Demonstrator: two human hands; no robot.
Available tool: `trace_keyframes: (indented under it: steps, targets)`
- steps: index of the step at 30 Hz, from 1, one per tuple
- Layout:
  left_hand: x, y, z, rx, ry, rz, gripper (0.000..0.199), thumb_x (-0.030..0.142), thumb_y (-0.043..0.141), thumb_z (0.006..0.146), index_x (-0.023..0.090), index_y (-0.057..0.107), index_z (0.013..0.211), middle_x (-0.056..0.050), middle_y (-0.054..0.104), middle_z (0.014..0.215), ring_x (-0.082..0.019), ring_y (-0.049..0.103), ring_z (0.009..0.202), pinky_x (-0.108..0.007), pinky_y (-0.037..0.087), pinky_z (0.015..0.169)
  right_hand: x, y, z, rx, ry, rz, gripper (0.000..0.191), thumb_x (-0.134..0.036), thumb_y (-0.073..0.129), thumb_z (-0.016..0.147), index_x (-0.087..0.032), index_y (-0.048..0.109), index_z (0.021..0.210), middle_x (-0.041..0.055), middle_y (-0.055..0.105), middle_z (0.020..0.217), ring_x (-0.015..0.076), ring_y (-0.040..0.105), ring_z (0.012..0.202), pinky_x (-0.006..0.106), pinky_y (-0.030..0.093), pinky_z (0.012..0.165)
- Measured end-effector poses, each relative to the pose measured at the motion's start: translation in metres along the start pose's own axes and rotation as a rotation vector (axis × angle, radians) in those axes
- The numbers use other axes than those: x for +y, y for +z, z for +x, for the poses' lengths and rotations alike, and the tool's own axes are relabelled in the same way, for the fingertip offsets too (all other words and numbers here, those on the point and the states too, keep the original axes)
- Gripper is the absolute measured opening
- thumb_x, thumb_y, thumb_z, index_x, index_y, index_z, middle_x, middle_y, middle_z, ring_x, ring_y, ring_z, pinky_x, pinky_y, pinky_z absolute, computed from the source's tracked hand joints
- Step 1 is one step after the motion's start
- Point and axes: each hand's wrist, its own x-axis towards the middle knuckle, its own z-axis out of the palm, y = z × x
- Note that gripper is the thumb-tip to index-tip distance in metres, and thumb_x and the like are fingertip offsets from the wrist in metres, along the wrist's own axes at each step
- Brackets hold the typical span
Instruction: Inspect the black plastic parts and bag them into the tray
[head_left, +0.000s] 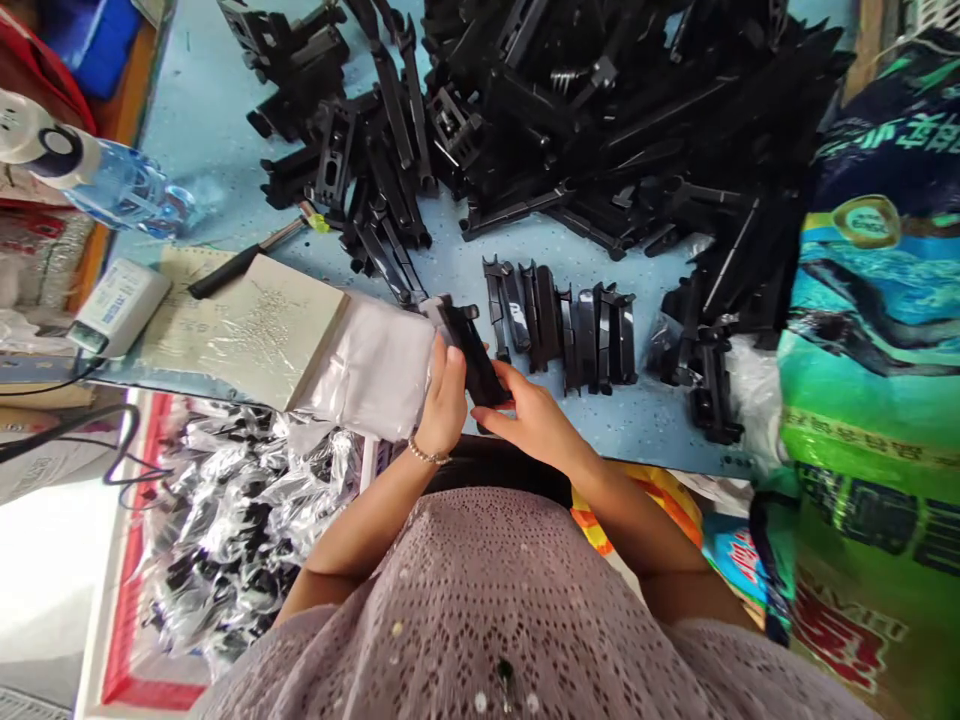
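A black plastic part point(480, 365) is held between my two hands, close to the table's front edge. My left hand point(444, 400) grips its left side, fingers closed around it. On the other side, the thumb and fingers of my right hand point(525, 412) pinch its lower end. Just left of my left hand lies a stack of clear plastic bags point(379, 365). Several black parts point(559, 325) stand side by side in a row to the right. A large heap of black parts point(637, 130) covers the back of the table.
The blue table point(450, 240) also bears a cardboard pad point(277, 325), a screwdriver point(247, 260), a white box point(120, 305) and a water bottle point(112, 180). A crate point(127, 560) of bagged parts stands below left. A large green bag point(870, 400) is at right.
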Motion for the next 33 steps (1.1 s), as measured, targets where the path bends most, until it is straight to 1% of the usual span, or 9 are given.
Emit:
trace_keyframes:
  steps: [3,6,9,13,18,24,28,31,33]
  targets:
    - [-0.001,-0.043,-0.015,-0.024,0.215,0.527,0.043,0.052,0.050,0.103,0.021,0.066,0.130,-0.015,0.064,0.134,-0.027,0.059,0.129,-0.047,0.047,0.114,0.014,0.014,0.003,-0.011,0.139,0.300,0.050,-0.041,0.078,0.086,-0.025,0.064,0.131,0.0079,0.075,0.117,0.0250,0.074,0.105,0.044,0.063,0.093]
    - [-0.008,-0.087,-0.012,0.106,0.234,0.911,0.027,0.039,0.064,0.095,0.016,0.073,0.105,-0.018,0.068,0.114,-0.032,0.064,0.113,-0.052,0.050,0.104,0.023,0.011,0.011,-0.002,0.185,0.497,0.049,-0.042,0.084,0.080,-0.024,0.067,0.123,0.0070,0.075,0.115,0.0222,0.073,0.104,0.042,0.060,0.097]
    - [-0.013,-0.115,0.000,0.131,0.104,0.826,0.014,0.031,0.068,0.087,0.018,0.071,0.081,-0.010,0.069,0.091,-0.025,0.067,0.090,-0.040,0.055,0.085,0.019,0.015,0.021,0.005,0.213,0.650,0.050,-0.041,0.088,0.076,-0.023,0.067,0.118,0.0063,0.075,0.113,0.0193,0.074,0.094,0.039,0.060,0.094]
    - [-0.008,-0.135,0.011,0.219,-0.155,0.341,0.025,0.039,0.083,0.072,0.018,0.070,0.076,0.000,0.064,0.069,-0.014,0.057,0.061,-0.027,0.045,0.058,0.004,0.028,0.033,-0.165,0.220,0.792,0.046,-0.046,0.086,0.075,-0.022,0.070,0.112,0.0065,0.073,0.114,0.0177,0.073,0.086,0.031,0.060,0.079]
    - [-0.001,-0.143,0.012,0.228,-0.177,0.088,0.029,0.040,0.085,0.074,0.014,0.072,0.079,-0.002,0.068,0.069,-0.011,0.061,0.062,-0.024,0.051,0.061,-0.019,0.049,0.051,-0.348,0.268,0.899,0.042,-0.049,0.081,0.076,-0.022,0.072,0.107,0.0066,0.075,0.110,0.0179,0.072,0.083,0.028,0.057,0.070]
    - [0.014,-0.132,0.006,0.242,-0.033,-0.123,0.049,0.024,0.093,0.061,0.022,0.049,0.080,0.001,0.071,0.073,-0.010,0.065,0.061,-0.022,0.055,0.062,-0.029,0.082,0.082,-0.377,0.286,0.922,0.043,-0.049,0.081,0.074,-0.023,0.071,0.107,0.0062,0.076,0.107,0.0214,0.072,0.088,0.027,0.055,0.063]
    - [0.023,-0.143,-0.001,0.295,0.035,-0.035,0.036,0.024,0.086,0.072,0.022,0.051,0.082,0.000,0.071,0.077,-0.010,0.065,0.063,-0.024,0.055,0.062,-0.020,0.079,0.087,-0.349,0.275,0.908,0.043,-0.048,0.078,0.078,-0.020,0.072,0.110,0.0095,0.075,0.120,0.0188,0.072,0.085,0.026,0.054,0.062]
    - [0.017,-0.144,-0.005,0.205,0.051,0.104,0.022,0.026,0.074,0.083,0.022,0.055,0.092,-0.003,0.071,0.087,-0.013,0.068,0.074,-0.027,0.055,0.067,-0.013,0.071,0.083,-0.333,0.303,0.929,0.043,-0.048,0.075,0.079,-0.020,0.071,0.112,0.0108,0.074,0.125,0.0185,0.072,0.084,0.026,0.053,0.061]
    - [0.008,-0.134,-0.006,0.131,0.095,0.318,0.032,0.028,0.076,0.080,0.021,0.057,0.103,-0.006,0.070,0.098,-0.017,0.068,0.082,-0.031,0.055,0.072,-0.012,0.069,0.082,-0.326,0.314,0.915,0.042,-0.049,0.074,0.078,-0.020,0.070,0.109,0.0109,0.076,0.118,0.0190,0.072,0.083,0.026,0.052,0.061]
